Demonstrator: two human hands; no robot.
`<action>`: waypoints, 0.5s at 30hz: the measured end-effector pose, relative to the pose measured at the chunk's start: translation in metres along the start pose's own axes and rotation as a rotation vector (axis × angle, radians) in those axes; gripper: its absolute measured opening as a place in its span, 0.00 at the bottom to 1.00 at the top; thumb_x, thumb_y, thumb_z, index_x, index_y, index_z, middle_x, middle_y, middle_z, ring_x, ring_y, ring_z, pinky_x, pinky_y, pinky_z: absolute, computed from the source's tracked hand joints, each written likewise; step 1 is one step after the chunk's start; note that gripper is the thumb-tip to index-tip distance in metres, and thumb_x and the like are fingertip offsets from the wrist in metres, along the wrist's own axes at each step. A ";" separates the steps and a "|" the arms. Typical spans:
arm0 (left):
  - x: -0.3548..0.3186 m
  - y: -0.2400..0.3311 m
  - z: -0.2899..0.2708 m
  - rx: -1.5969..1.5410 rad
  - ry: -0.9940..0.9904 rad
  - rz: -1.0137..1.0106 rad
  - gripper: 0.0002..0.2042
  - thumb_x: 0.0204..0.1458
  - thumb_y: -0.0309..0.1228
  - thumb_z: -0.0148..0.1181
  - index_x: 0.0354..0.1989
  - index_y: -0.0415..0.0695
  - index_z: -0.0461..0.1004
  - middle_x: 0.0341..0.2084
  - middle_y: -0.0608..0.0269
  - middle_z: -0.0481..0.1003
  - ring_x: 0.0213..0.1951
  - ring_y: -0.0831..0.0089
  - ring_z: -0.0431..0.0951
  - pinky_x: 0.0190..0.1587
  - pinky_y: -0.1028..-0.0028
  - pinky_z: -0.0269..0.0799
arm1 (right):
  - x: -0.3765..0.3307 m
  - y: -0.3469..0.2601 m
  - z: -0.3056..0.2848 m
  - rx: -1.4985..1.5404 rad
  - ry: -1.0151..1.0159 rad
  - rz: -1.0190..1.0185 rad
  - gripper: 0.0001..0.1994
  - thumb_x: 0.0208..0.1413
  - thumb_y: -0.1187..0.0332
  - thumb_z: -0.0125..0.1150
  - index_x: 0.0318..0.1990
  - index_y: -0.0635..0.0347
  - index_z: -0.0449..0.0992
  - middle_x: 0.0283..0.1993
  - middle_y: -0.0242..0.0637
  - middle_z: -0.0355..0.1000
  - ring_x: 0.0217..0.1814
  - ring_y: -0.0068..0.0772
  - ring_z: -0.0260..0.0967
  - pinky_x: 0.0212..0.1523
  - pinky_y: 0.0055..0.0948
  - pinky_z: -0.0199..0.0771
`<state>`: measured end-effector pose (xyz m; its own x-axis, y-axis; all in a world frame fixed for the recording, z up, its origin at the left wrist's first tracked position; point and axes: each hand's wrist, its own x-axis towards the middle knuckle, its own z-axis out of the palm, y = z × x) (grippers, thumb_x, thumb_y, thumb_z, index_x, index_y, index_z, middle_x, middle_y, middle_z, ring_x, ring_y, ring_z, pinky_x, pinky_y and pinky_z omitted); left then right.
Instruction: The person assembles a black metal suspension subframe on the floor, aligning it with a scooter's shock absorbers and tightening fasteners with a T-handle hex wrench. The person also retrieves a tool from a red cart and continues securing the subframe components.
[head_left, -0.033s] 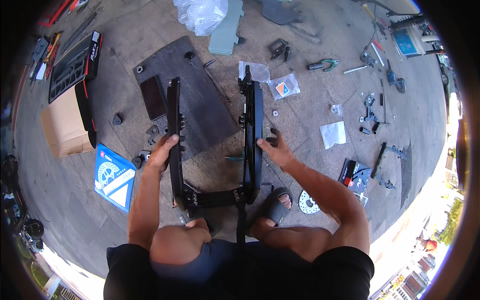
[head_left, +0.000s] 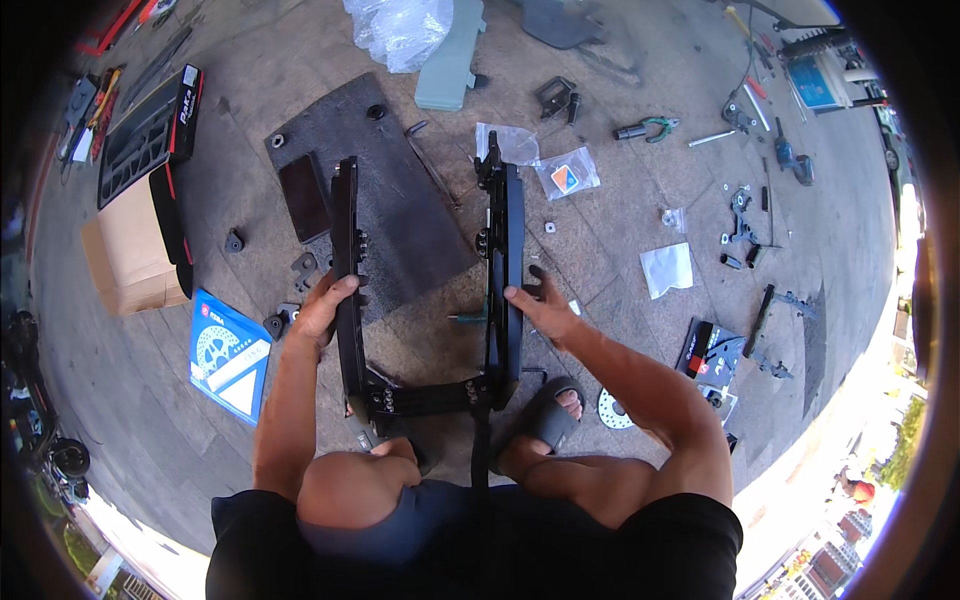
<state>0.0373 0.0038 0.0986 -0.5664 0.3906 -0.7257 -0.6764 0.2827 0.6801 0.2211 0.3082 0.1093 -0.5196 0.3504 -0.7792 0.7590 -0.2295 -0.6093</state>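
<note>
A black U-shaped frame [head_left: 508, 270] stands before me, two long arms joined by a crossbar [head_left: 425, 398] between my feet. Bolts and small fittings sit along the arms' inner sides. My left hand [head_left: 325, 305] is closed around the left arm, its thumb on top and fingertips showing at the inner side. At the right arm's outer edge, my right hand [head_left: 545, 310] touches it with the thumb; its fingers are spread apart and point away from the frame. A black strap-like piece [head_left: 482, 445] hangs from the crossbar toward me.
A dark mat [head_left: 415, 220] lies beyond the frame, bearing a dark flat panel [head_left: 308, 198]. At left are an open box [head_left: 140, 240] and a blue package [head_left: 228, 355]. Plastic bags [head_left: 568, 174], pliers [head_left: 655, 128], a brake disc [head_left: 614, 408] and several metal parts [head_left: 740, 215] lie at right.
My right hand has shifted slightly left, its thumb lying farther over the right arm's edge. The frame and my left hand are nearly still.
</note>
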 end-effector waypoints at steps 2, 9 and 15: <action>-0.007 0.003 0.004 -0.040 -0.018 -0.022 0.32 0.46 0.44 0.66 0.57 0.41 0.64 0.42 0.62 0.71 0.40 0.71 0.71 0.44 0.70 0.69 | 0.009 0.013 0.010 0.177 -0.188 0.051 0.45 0.46 0.51 0.71 0.64 0.68 0.53 0.59 0.52 0.63 0.60 0.43 0.63 0.59 0.41 0.66; -0.042 0.052 0.040 0.121 0.004 0.046 0.38 0.38 0.39 0.67 0.59 0.38 0.60 0.40 0.65 0.68 0.41 0.75 0.67 0.46 0.74 0.64 | -0.020 -0.001 0.014 0.412 -0.044 0.217 0.27 0.50 0.59 0.68 0.53 0.65 0.66 0.43 0.39 0.70 0.42 0.31 0.69 0.41 0.33 0.72; -0.105 0.111 0.076 0.398 -0.196 0.312 0.49 0.38 0.52 0.69 0.64 0.36 0.52 0.50 0.61 0.65 0.53 0.71 0.63 0.57 0.73 0.57 | -0.094 -0.009 -0.033 0.932 -0.261 0.143 0.44 0.57 0.28 0.33 0.64 0.60 0.62 0.56 0.39 0.69 0.57 0.36 0.66 0.60 0.37 0.61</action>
<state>0.0572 0.0606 0.2578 -0.5875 0.6545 -0.4760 -0.2385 0.4220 0.8746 0.2761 0.3077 0.1925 -0.6025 0.0776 -0.7943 0.2656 -0.9190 -0.2913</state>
